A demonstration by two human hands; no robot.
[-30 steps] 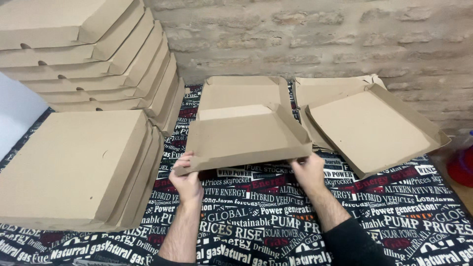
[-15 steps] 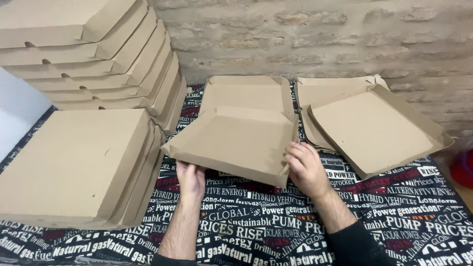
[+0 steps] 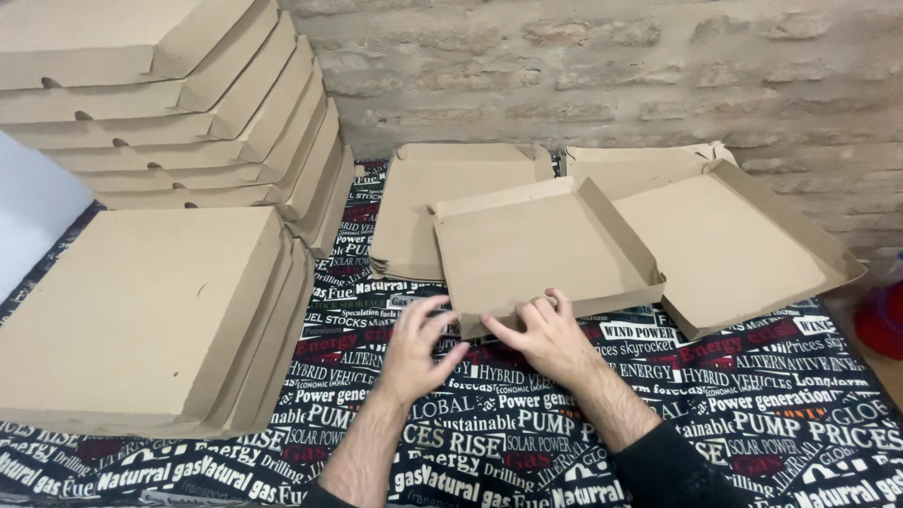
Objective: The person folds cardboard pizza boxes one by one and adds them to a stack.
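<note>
Hands at the near wall of an open cardboard box.
Left hand (image 3: 414,353) and right hand (image 3: 546,339), fingers spread, pressed the box (image 3: 541,249) edge, steadying it on the table (image 3: 752,395).

One camera only, worn on the person's head, looks forward and steeply down over a table covered by a printed cloth (image 3: 752,414). It faces a brick wall (image 3: 611,85) that closes the far side of the view. Both forearms enter from the bottom edge, so the left hand (image 3: 414,353) and right hand (image 3: 546,339) sit close, low in the middle. The view is wide: box stacks (image 3: 141,310) fill the left side, open boxes (image 3: 734,245) the right.
</note>
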